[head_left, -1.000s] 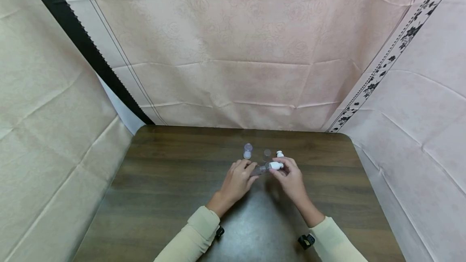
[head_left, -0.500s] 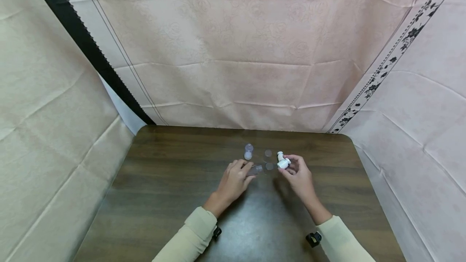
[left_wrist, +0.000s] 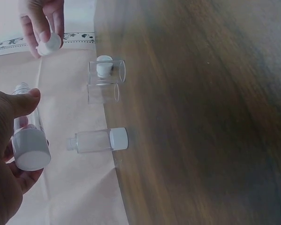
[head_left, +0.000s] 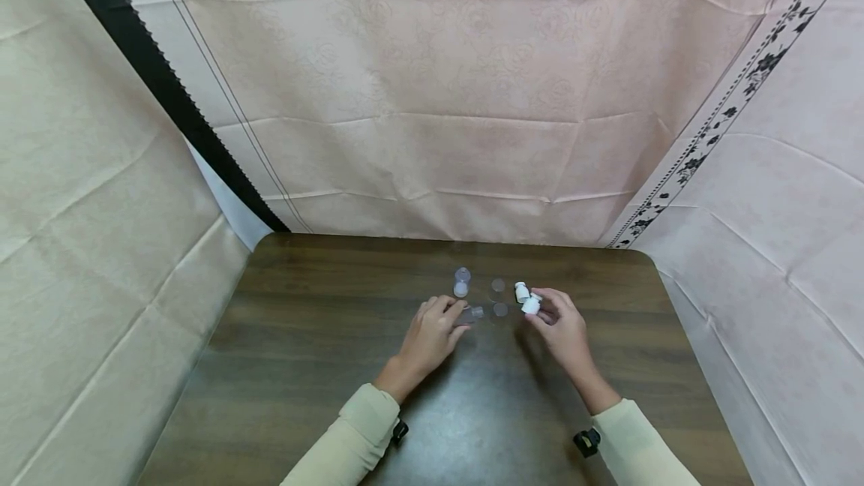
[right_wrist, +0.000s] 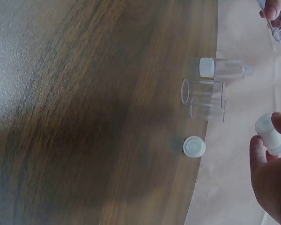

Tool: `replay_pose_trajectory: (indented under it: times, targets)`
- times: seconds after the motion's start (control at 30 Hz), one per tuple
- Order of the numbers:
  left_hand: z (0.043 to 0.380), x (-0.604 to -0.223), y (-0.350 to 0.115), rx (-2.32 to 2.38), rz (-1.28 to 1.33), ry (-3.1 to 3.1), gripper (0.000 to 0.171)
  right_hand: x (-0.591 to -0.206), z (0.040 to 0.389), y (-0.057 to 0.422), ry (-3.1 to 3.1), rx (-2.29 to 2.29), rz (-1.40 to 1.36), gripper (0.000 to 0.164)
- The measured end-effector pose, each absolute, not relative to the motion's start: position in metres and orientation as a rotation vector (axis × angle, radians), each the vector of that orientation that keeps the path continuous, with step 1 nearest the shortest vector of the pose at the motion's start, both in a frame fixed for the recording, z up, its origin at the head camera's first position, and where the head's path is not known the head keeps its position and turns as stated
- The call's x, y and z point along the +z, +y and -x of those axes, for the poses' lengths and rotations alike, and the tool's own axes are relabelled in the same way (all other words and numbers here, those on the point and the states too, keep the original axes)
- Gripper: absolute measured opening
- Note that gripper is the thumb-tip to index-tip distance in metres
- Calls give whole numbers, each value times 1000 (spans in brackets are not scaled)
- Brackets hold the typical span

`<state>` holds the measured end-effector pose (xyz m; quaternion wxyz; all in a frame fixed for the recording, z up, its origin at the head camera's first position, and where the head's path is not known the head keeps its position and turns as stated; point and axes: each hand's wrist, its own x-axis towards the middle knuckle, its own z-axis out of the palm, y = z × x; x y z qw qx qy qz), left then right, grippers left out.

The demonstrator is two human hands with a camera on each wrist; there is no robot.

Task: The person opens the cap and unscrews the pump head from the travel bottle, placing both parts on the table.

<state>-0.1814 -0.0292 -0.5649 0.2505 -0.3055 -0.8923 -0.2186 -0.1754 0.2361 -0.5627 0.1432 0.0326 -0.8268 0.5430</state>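
In the head view my left hand (head_left: pixel 424 337) grips a clear bottle (left_wrist: pixel 32 146) that has a white base. The left wrist view shows its threaded neck uncovered, pointing away from the wrist. Off to the right, my right hand (head_left: pixel 563 330) pinches a white pump head (right_wrist: pixel 270 135) between thumb and fingers, above the table and apart from the bottle. A second white pump head (right_wrist: pixel 194 146) stands on the table close by it. Between the hands are two clear caps, a nearer one (head_left: pixel 500 309) and a farther one (head_left: pixel 498 285). Another clear bottle (left_wrist: pixel 94 141) with a white base stands upright, its neck uncovered.
The brown wooden table (head_left: pixel 324 366) has rounded far corners, and the small parts sit near its far edge. Pale patterned cloth (head_left: pixel 432 96) hangs behind it and along both sides.
The white pump head has come away from the neck of the held bottle. My right hand has carried it rightward, beside the other pump head. The left hand has shifted slightly left.
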Motion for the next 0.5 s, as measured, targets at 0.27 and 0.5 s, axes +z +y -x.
replay_pose_trajectory:
  times: [0.27,0.5]
  targets:
    - [182,-567,-31,-589,826,-2423,42,-581,182,249,-2432,1397,-151,50]
    - [183,-566,-33,-581,824,-2433,42,-585,184,254,-2567,1224,-124,47]
